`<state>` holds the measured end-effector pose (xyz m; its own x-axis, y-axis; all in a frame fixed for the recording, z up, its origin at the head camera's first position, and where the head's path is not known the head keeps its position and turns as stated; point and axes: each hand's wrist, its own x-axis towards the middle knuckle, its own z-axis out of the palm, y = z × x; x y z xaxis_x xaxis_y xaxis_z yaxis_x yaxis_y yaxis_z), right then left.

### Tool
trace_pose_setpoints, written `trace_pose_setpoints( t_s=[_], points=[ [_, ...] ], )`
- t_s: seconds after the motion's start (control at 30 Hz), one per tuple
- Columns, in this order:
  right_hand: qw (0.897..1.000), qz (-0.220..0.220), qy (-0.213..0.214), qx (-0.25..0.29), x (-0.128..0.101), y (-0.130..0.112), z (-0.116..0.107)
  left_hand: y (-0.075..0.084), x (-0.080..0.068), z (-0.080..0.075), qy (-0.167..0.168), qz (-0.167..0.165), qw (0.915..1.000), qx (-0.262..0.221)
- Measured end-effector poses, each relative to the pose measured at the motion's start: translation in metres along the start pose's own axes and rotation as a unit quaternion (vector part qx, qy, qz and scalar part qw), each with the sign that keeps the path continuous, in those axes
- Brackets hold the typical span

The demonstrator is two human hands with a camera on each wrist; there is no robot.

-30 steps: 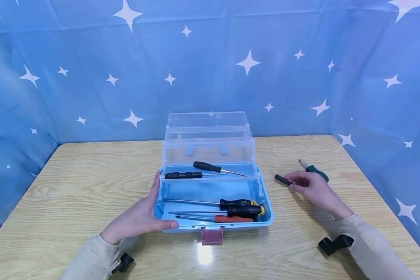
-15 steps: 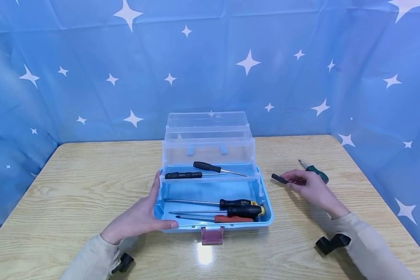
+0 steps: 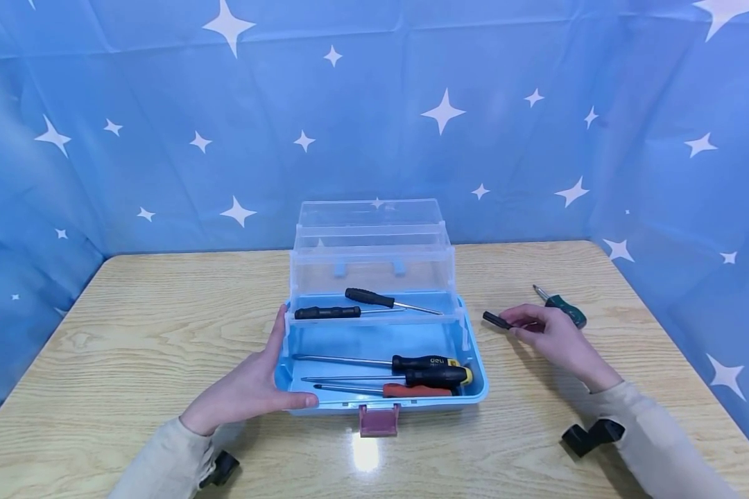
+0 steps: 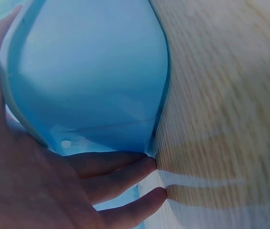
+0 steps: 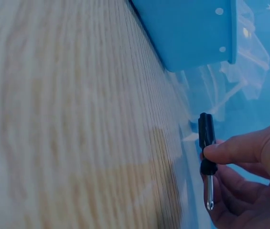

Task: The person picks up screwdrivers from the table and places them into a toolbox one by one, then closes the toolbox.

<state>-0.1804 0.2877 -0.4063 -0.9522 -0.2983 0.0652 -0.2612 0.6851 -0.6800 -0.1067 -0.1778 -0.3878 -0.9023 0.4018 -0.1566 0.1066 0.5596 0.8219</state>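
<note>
Fingers (image 3: pixel 517 319) of the right hand (image 3: pixel 555 339) pinch a small black-handled screwdriver (image 3: pixel 496 320); the left hand (image 3: pixel 246 389) lies flat against the blue toolbox (image 3: pixel 474 388).

Right hand holds the screwdriver just above the wooden surface (image 3: pixel 131 339), beside the toolbox's right wall — the wrist view shows its short metal tip (image 5: pixel 210 193) pointing into the palm. Left fingers are nearly straight, pressed along the box's left front corner, thumb up the side wall. Inside the open box lie three long screwdrivers (image 3: pixel 412 375) in the base and two black ones (image 3: pixel 349 305) on the clear tray. A green-handled screwdriver (image 3: pixel 562 305) rests on the surface behind the right hand.
</note>
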Motion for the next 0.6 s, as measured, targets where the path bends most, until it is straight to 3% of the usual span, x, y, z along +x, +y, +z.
trace_pose_setpoints(
  t_s=[0.6],
  points=[
    [1.000,-0.005,0.002,0.029,0.005,-0.014,-0.006,0.002,-0.001,-0.001,-0.002,-0.006,1.0000,0.004]
  ],
)
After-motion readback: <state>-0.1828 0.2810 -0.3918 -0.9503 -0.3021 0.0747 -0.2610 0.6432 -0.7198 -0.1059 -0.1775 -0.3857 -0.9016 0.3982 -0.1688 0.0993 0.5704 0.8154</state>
